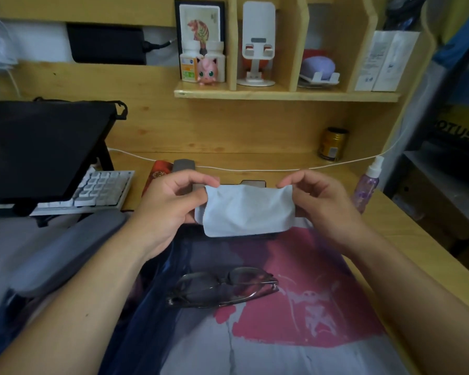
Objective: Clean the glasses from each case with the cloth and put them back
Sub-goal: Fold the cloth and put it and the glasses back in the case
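Observation:
A pale blue cloth (248, 211) hangs stretched between my two hands above the desk mat. My left hand (171, 201) pinches its upper left corner and my right hand (320, 201) pinches its upper right corner. Folded dark-rimmed glasses (222, 289) lie on the mat (295, 307) below the cloth, apart from both hands. A dark open case (252, 183) is mostly hidden behind the cloth. A grey case (184, 165) and a red case (159, 171) lie behind my left hand. A long grey case (65, 250) lies left of my left forearm.
A black screen (38, 150) on a stand and a white keyboard (103, 189) fill the left. A purple spray bottle (368, 182) stands at the right, a gold can (332, 143) behind it. A white cable (255, 169) crosses the desk. Shelves above hold bottles and stands.

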The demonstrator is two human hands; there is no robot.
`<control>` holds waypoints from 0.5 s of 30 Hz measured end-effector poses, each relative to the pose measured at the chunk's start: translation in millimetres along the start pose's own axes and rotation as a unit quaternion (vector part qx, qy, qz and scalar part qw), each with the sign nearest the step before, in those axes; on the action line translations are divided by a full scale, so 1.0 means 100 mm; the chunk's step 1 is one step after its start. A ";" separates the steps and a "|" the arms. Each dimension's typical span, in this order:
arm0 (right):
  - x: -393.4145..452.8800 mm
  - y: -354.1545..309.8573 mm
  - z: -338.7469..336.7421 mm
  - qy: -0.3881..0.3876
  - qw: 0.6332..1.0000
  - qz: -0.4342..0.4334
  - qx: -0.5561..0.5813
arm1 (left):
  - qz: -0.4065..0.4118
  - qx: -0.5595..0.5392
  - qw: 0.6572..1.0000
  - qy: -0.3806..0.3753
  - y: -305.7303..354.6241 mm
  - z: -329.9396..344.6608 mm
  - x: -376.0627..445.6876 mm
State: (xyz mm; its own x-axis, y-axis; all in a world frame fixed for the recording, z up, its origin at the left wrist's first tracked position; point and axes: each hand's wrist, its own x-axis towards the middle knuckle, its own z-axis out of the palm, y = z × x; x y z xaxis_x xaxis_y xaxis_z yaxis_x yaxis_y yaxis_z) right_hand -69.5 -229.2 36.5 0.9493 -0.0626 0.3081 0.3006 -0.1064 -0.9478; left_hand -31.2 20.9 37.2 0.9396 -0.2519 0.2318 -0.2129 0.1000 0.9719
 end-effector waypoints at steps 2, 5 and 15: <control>0.00 -0.01 -0.02 0.016 1.000 -0.012 0.006 | 0.004 -0.044 0.999 0.008 0.02 0.00 0.01; 0.01 -0.05 -0.05 0.033 0.998 -0.050 0.002 | -0.022 -0.116 0.993 0.001 0.04 -0.02 0.02; -0.01 -0.07 -0.01 0.041 0.993 -0.100 -0.055 | -0.080 -0.146 0.986 -0.006 0.07 -0.08 0.04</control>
State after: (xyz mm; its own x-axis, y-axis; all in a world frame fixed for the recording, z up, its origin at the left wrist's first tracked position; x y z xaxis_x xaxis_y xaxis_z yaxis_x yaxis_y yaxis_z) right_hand -72.6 -229.7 42.6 0.8593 -0.1102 0.4995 0.4661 -0.2333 -0.8534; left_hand -26.6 28.7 45.0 0.9515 -0.2976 0.0775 0.0266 0.3307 0.9433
